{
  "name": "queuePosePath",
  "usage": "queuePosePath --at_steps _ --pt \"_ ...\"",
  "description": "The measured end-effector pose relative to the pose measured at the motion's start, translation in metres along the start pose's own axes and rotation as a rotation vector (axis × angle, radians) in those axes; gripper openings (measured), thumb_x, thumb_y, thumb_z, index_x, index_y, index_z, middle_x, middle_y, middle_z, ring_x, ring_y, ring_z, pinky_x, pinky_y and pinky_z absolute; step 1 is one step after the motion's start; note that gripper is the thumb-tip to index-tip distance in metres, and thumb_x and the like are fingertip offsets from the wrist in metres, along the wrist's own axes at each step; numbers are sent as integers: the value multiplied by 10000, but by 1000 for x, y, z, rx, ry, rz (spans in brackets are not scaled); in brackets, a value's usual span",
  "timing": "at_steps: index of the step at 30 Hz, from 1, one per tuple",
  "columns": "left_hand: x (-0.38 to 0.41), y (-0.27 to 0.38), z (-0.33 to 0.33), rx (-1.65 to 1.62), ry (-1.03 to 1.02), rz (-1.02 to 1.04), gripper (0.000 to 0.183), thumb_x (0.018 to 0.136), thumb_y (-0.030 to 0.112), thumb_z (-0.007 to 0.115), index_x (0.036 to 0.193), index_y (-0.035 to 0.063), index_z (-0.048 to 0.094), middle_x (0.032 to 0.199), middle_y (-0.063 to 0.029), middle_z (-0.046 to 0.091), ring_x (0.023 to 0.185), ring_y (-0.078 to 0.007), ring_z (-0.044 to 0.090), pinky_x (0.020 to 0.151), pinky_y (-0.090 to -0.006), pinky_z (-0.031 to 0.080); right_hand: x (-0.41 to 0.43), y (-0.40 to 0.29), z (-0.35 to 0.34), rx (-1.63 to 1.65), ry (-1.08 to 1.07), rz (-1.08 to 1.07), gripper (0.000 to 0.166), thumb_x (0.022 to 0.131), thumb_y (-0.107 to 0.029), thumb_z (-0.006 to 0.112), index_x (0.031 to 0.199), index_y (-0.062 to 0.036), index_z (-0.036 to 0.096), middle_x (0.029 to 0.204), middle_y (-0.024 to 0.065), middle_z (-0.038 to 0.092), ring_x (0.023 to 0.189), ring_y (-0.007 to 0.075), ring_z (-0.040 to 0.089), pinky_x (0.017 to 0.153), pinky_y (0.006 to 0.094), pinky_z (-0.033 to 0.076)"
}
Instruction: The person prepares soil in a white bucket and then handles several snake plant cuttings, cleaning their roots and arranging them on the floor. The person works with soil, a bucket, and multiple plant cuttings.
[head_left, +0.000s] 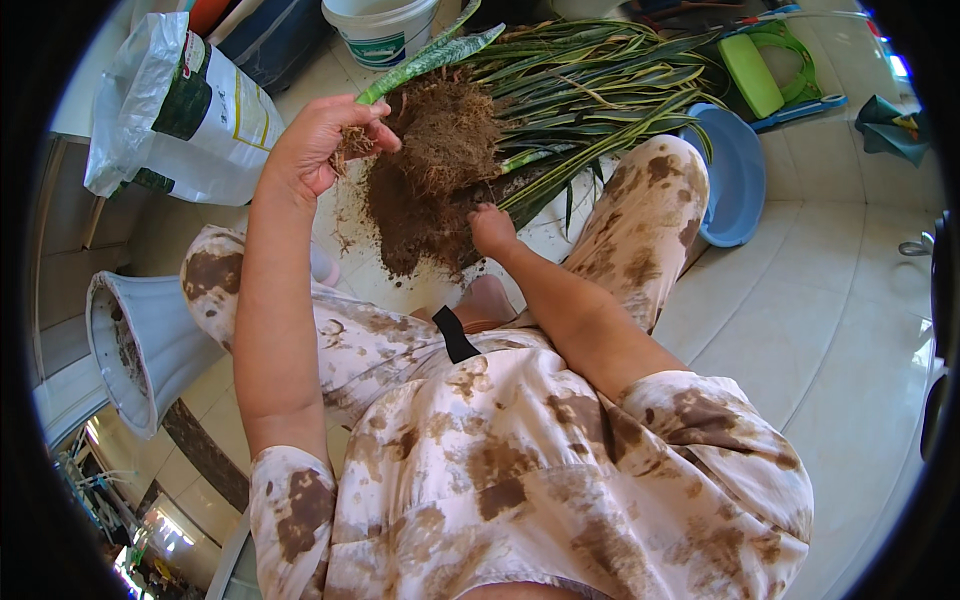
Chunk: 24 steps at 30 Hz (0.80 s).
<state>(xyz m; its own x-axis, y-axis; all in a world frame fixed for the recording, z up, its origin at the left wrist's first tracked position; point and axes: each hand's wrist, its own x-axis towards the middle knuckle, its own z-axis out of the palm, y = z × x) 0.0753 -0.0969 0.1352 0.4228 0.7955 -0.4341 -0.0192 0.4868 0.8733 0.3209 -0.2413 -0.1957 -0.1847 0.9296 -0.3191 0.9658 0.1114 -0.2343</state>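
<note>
My left hand (330, 142) pinches a single snake plant offset (435, 61) at its base. Its green mottled leaves point up and right, and its short roots (352, 142) hang under my fingers. A large clump of snake plants with yellow-edged leaves (600, 82) lies on its side, its root ball (450, 135) matted with soil. My right hand (495, 231) is curled around the base of leaves at the clump's near side; the fingertips are partly hidden. Dark loose soil (405, 225) is heaped on the floor beneath the roots and beside my right hand.
A printed white plastic sack (217, 112) and a white bucket (382, 34) stand beyond my left arm. A white planter (142, 345) lies tipped at left. On the right are a blue basin (731, 180) and a green plastic item (757, 71). My bent knees flank the soil.
</note>
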Motion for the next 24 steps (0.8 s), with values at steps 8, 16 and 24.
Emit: queuePosePath --at_steps 8,16,24 --pt "22 2 -12 110 -23 15 214 907 105 587 1046 -48 531 799 -180 713 920 -263 705 851 -290 520 93 56 -27 1865 282 1044 424 1017 -154 470 1395 31 420 1400 198 451 1170 347 521 910 486 508" --pt "49 6 -18 165 -29 -8 228 916 121 582 1047 -53 515 756 -173 706 947 -291 693 933 -347 484 131 73 -17 1899 156 1132 424 917 -316 698 1231 -70 551 1381 131 483 1164 322 494 1012 505 383" --pt "58 15 -18 193 -17 -5 246 920 141 584 1068 -50 533 798 -177 717 934 -242 688 929 -309 469 142 81 -13 2036 74 1131 396 864 -372 749 1139 -113 627 1229 128 562 990 274 545 819 456 454"
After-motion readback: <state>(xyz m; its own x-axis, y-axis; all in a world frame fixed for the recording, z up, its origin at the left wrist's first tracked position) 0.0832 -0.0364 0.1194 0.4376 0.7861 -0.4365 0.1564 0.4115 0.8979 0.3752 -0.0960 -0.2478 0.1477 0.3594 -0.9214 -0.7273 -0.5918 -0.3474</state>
